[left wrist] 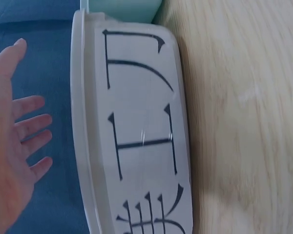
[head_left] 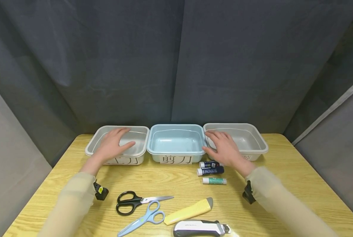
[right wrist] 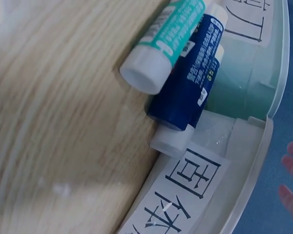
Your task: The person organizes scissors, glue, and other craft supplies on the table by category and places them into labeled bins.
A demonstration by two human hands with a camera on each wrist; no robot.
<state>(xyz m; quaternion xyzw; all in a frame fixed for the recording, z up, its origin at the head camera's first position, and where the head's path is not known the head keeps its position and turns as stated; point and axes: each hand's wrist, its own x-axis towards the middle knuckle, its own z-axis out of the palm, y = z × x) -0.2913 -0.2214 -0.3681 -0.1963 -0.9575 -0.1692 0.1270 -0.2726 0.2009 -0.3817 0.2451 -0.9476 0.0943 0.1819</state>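
Observation:
My left hand [head_left: 112, 144] hovers over the left white bin [head_left: 140, 157], thumb spread apart and fingers extended. In the left wrist view that hand [left wrist: 14, 131] holds nothing. Over the left side of the right grey-white bin [head_left: 257, 144] is my right hand [head_left: 223, 148], fingers extended and holding nothing. A light blue bin [head_left: 176, 153] with a character label stands between the two. Just below the right hand lie two dark blue glue sticks [head_left: 210, 171] and a green-and-white glue stick [head_left: 214, 181], side by side on the table.
Nearer on the wooden table [head_left: 129, 179] are black-handled scissors [head_left: 129, 203], light blue scissors [head_left: 148, 217], a yellow box cutter [head_left: 189, 211] and a white-and-black box cutter [head_left: 197, 227]. A dark grey curtain [head_left: 176, 65] hangs behind the bins.

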